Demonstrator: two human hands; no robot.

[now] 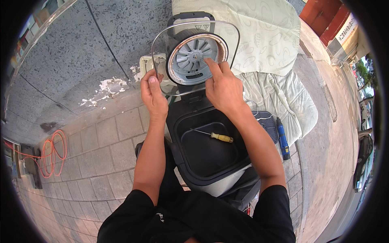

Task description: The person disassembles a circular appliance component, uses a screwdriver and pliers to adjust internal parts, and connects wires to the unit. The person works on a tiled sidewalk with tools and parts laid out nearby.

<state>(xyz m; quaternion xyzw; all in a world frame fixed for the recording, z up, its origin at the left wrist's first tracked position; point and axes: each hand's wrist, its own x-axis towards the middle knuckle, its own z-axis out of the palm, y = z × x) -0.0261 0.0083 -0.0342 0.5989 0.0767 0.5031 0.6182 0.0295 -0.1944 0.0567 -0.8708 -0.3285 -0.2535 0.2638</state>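
A black kitchen appliance (210, 162) with an open lid rests on my lap. Inside the raised lid sits a grey fan wheel (193, 60) ringed by a rusty round rim. A clear plastic cover (162, 48) with rounded corners stands in front of it. My left hand (153, 95) grips that cover's lower left edge. My right hand (222, 87) rests on the cover, its forefinger pointing at the fan's right side. A yellow-handled screwdriver (216, 136) lies in the black cavity below.
A pale quilted cushion (275, 52) lies behind and to the right. A blue tool (282, 139) rests beside a dark small tray (267, 123) at right. An orange coiled cable (52, 154) lies far left on paving stones. A grey stone wall rises behind.
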